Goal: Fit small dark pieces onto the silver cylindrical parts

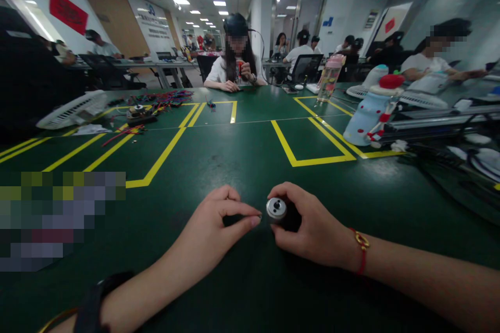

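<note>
A small motor (276,209), a silvery cylinder with dark holes in its round top face, stands upright over the green table (219,161). My right hand (308,223) is closed around its sides, thumb on the near side and fingers on the far side. Just left of the motor, my left hand (222,221) pinches thumb and forefinger together. Something tiny and dark shows at those fingertips, too small to name. A narrow gap separates the left fingertips from the motor.
Tangled wires (167,99) and a white fan (74,109) lie at the left. On the right stand a blue bottle (361,117), a clear bottle (330,80) and metal rails (441,122). Yellow tape (320,160) marks the table. A person (234,62) sits opposite.
</note>
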{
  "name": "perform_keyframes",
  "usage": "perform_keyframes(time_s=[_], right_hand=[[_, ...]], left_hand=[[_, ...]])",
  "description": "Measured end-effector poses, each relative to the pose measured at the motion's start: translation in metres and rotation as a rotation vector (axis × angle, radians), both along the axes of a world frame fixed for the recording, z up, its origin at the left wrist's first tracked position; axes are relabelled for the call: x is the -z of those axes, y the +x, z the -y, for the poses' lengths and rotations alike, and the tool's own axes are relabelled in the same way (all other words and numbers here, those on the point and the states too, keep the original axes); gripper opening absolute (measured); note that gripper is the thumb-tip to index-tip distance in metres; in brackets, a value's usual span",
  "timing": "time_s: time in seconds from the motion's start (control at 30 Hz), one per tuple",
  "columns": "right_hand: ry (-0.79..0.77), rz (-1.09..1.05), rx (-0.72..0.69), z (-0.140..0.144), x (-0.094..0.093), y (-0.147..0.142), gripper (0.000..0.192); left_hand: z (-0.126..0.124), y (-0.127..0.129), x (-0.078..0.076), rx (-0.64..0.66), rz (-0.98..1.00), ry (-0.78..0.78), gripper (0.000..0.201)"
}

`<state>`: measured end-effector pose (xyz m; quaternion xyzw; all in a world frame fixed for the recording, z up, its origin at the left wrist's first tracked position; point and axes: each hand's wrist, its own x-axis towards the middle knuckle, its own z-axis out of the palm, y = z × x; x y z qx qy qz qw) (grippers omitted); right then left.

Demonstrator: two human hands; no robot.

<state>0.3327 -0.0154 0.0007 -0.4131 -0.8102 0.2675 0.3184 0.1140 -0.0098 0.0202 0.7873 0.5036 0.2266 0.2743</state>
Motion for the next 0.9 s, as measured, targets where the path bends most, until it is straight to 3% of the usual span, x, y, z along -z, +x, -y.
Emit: perform_keyframes(time_s=[0.1, 0.2, 0.3, 0.43, 0.53, 0.6, 0.7, 0.77, 0.83, 0.9], right_hand=[[0.015, -0.003, 0.041, -0.001, -0.003, -0.001, 0.035], [0.053, 0.01, 0.149, -0.006, -0.012, 0.017, 0.036], [0.064, 0.069, 0.381, -0.016, -0.021, 0.067, 0.043], [0.104, 0.295, 0.803, -0.027, -0.018, 0.164, 0.049], [0.101, 0.397, 0.903, -0.03, -0.006, 0.218, 0.051], [0.182, 0.437, 0.911, -0.03, -0.002, 0.228, 0.057], [0.49, 0.522, 0.831, -0.026, -0.006, 0.195, 0.068], [0.583, 0.52, 0.612, -0.019, -0.014, 0.147, 0.064], [0.43, 0.484, 0.297, -0.011, -0.018, 0.09, 0.048], [0.271, 0.439, 0.072, -0.003, -0.017, 0.038, 0.044]], left_hand=[[-0.001, 0.002, 0.018, 0.068, -0.131, 0.058, 0.013], [-0.001, -0.004, 0.019, 0.069, -0.121, 0.051, 0.02], [0.002, -0.026, 0.006, -0.022, -0.059, -0.025, 0.032], [0.006, -0.074, -0.004, -0.222, -0.09, -0.134, 0.044], [0.009, -0.102, 0.003, -0.352, -0.077, -0.165, 0.047], [0.01, -0.111, 0.009, -0.381, -0.064, -0.18, 0.047], [0.01, -0.11, 0.014, -0.382, -0.069, -0.163, 0.047], [0.01, -0.106, 0.014, -0.379, -0.071, -0.155, 0.047], [0.01, -0.103, 0.013, -0.379, -0.08, -0.149, 0.047], [0.011, -0.103, 0.013, -0.375, -0.094, -0.14, 0.047]])
